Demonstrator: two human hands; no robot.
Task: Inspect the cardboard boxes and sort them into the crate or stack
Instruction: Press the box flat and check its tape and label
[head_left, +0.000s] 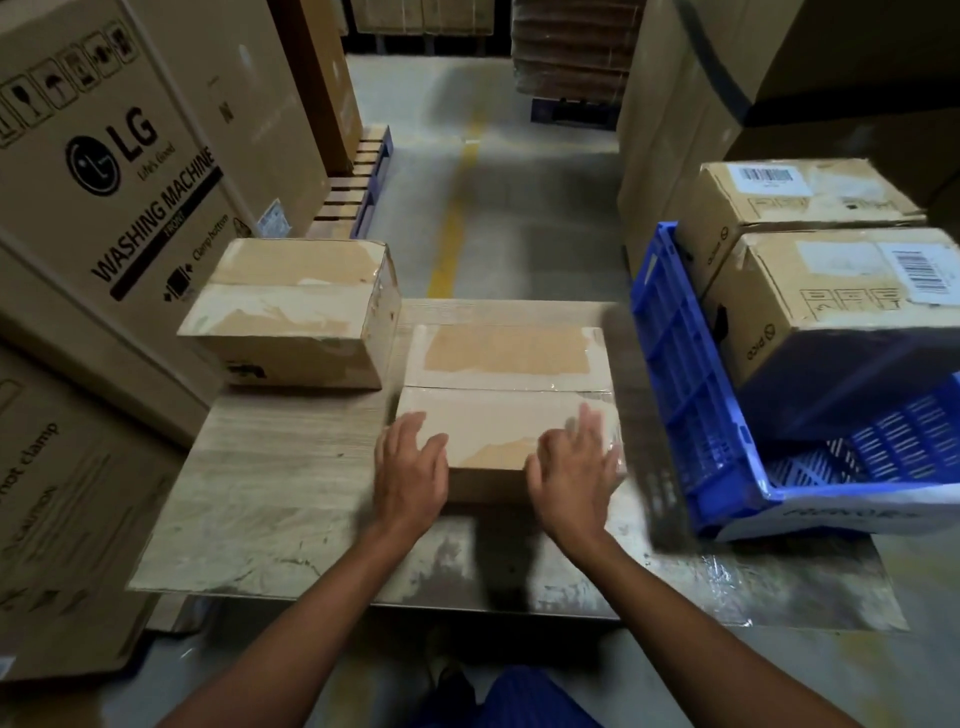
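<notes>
Lying flat on the front middle of the tabletop (270, 499), a pale taped cardboard box (504, 384) sat with its top flaps closed and patches of torn brown paper showing. Both hands were on its near edge. The left hand (410, 467) lay over the near left corner and the right hand (571, 467) over the near right corner. The fingers of each were spread and relaxed, not curled round anything, and the right hand was slightly blurred.

A second box (291, 312) of similar size, also taped shut, stood on the back left of the tabletop, just beside the first box's far left corner.

Close on the right, a blue crate (691, 395) with slotted walls sat tilted, its side wall rising beside the box. A near labelled box (841, 306) with a barcode sticker sat inside the crate. A far labelled box (810, 208) stood right behind it; whether it was also in the crate could not be told.

A large washing machine carton (104, 156) crowded the left side, touching the tabletop's edge. Tall cartons (670, 130) walled the right. Between them, a grey floor (519, 197) with a yellow line (452, 234) ran away, with a blue pallet (371, 182) at its left.
</notes>
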